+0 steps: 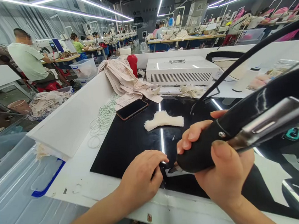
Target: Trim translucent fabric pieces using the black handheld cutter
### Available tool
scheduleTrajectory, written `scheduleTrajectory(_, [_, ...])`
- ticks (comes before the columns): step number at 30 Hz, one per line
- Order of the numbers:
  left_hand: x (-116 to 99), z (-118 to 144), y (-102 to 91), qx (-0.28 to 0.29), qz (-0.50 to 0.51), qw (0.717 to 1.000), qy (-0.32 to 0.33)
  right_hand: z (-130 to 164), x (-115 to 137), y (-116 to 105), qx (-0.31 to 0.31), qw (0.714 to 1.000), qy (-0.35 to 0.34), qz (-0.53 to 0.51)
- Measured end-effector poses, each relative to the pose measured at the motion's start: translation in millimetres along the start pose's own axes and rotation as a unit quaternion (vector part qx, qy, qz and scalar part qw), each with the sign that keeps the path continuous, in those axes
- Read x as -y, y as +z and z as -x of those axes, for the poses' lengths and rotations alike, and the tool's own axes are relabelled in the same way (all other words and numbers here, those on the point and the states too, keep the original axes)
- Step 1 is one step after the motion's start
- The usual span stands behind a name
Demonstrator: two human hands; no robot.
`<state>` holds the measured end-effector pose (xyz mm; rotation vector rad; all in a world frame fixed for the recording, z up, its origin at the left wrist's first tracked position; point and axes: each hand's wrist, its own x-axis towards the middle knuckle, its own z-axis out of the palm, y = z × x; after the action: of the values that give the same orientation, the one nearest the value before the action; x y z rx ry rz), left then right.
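My right hand (225,168) is wrapped tight around a black handheld tool (247,123), its tip down on the black mat (126,143) near the table's front edge. My left hand (141,177) pinches a small dark piece (162,169) just beside that tip.

A garment factory hall: rows of what seem sewing machines (120,35), seated workers (29,60), fabric piles (124,79), strip lights (74,9).

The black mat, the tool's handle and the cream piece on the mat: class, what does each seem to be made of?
Black mat: probably glass or glossy plastic; it mirrors the ceiling lights.
Tool's handle: matte black, perhaps rubber or plastic; no shine.
Cream piece: soft fabric or foam, dull with uneven edges.
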<state>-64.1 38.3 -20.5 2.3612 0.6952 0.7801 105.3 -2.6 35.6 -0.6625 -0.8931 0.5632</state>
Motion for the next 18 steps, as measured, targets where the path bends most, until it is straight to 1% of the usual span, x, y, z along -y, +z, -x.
scheduleTrajectory(7, [2,-1,2.2,0.006,-0.013,1.0,0.01,8,-1,2,0.02,1.0,-0.003,0.008])
scheduleTrajectory(11, [6,-1,0.7,0.015,-0.031,0.999,0.035,4,0,0,0.03,0.999,-0.002,0.015])
scheduleTrajectory(13, [7,0,-1.1,0.028,-0.041,0.997,0.061,-1,7,-5,0.021,0.999,-0.02,0.043])
scheduleTrajectory(15, [7,1,-3.4,0.047,-0.047,0.994,0.086,-8,17,-11,0.007,0.995,-0.044,0.091])
scheduleTrajectory(18, [7,-1,-7.8,0.081,-0.042,0.989,0.113,-19,31,-20,-0.012,0.987,-0.057,0.152])
